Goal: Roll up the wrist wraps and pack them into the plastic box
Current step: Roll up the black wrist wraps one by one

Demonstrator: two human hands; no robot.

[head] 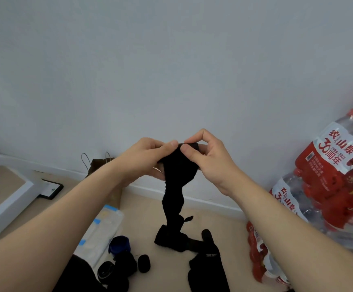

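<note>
A long black wrist wrap (175,186) hangs from both my hands, and its lower end lies crumpled on the floor. My left hand (148,159) pinches the wrap's top end from the left. From the right, my right hand (207,159) pinches the same end between thumb and forefinger. A clear plastic box (106,226) with blue tabs lies on the floor at lower left. Near it sit a blue rolled wrap (119,244), a small black roll (144,263) and other black rolls (125,264). Another black wrap (207,266) with white lettering lies at the bottom centre.
Shrink-wrapped packs of red-labelled water bottles (331,175) stack on the right against the wall. A brown paper bag (101,165) stands by the baseboard. A white furniture frame (6,194) and a dark flat object (51,189) lie at left on the beige floor.
</note>
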